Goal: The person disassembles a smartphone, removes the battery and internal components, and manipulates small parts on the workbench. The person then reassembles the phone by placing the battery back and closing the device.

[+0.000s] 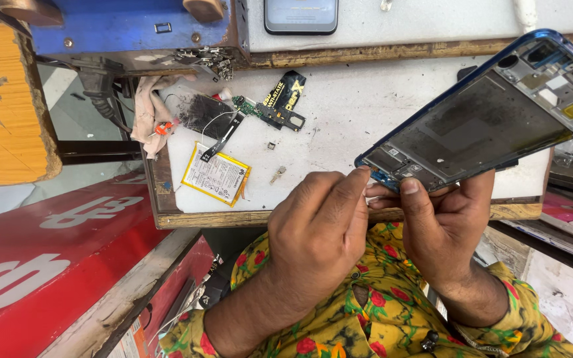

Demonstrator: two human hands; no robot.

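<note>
Opened phone frame (492, 119), blue-edged, back off, held up over the bench (366, 113) and tilted, its far end well away from the grip. Right hand (442, 225) is closed on the frame's near bottom edge, thumb on top, fingers under. Left hand (319, 229) pinches the same near corner with thumb and forefinger tips; whether anything small sits in that pinch is hidden.

Risks: only one end is gripped, so a slip would likely drop the long frame onto the bench. Fingertip pressure at the corner could bend or tear small parts there.

Beyond the grip lie a yellow-edged battery (216, 174), a circuit board with flex cable (263, 109), and loose small parts (277, 174), easy to knock off.
</note>
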